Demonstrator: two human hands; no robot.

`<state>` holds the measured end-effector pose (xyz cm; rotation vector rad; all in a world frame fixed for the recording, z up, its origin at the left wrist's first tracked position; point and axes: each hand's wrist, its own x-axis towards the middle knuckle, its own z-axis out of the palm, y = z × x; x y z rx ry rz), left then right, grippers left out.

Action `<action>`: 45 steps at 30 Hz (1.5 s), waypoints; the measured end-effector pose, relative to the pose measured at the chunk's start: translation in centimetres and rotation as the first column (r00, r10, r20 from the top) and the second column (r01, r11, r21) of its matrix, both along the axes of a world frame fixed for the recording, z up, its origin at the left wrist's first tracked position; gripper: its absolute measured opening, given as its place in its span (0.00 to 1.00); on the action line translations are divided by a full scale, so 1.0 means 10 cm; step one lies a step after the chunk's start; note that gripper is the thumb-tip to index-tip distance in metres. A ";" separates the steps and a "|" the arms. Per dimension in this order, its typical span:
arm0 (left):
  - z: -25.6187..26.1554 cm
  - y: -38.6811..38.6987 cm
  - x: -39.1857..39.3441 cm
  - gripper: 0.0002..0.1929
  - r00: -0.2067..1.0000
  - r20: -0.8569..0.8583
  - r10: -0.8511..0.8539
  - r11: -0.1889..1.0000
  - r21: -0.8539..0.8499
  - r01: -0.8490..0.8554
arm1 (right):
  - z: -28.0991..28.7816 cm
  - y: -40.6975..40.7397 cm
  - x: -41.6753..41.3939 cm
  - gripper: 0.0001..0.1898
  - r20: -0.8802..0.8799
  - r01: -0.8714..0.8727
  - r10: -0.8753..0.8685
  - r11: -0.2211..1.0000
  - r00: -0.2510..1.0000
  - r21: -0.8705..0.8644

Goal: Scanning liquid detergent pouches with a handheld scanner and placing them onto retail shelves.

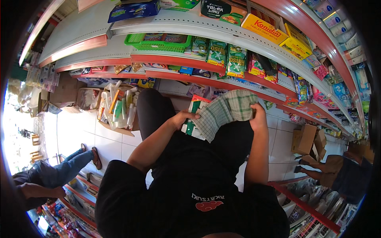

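Observation:
A green and white checked cloth [226, 110] is stretched between both hands, above the person's lap. My left hand [185, 118] grips its lower left end together with a white, green and red packet [195, 119], which lies partly behind the cloth. At the cloth's right end, my right hand [257, 114] is closed on the edge. The fingers under the cloth and packet are partly hidden.
Store shelves [178, 61] with sachets, medicine boxes and a green plastic basket [157, 44] rise in front. A carton of bottles and tubes [119, 107] stands at left, open cardboard boxes [309, 142] at right. One person [53, 175] is at far left, another [342, 175] at far right.

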<state>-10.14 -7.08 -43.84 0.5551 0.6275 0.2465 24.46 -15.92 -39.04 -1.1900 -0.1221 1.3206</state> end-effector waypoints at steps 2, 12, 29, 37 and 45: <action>-0.02 -0.02 -0.03 0.34 0.999 -0.013 -0.031 0.999 0.004 0.031 | 0.30 0.04 -0.11 0.19 0.052 -0.074 0.074 0.997 0.996 -0.009; -0.11 -0.03 0.03 0.32 0.990 -0.139 -0.038 0.999 0.023 0.042 | 0.35 0.02 -0.28 0.20 0.880 -0.122 0.126 0.989 0.458 -0.078; -0.23 0.01 0.01 0.27 0.995 -0.068 0.075 0.996 -0.048 -0.078 | 0.39 -0.05 -1.23 0.09 0.969 -0.540 0.054 0.837 0.241 0.088; -0.23 0.02 0.01 0.29 0.997 -0.062 0.049 0.999 -0.002 -0.049 | 0.31 -0.05 -1.28 0.19 0.963 -0.630 0.236 0.770 0.129 -0.104; -0.12 0.01 -0.01 0.31 0.999 -0.033 0.001 1.000 -0.025 -0.002 | -0.12 -0.01 -0.90 0.43 0.832 -0.480 0.491 0.812 0.257 -0.331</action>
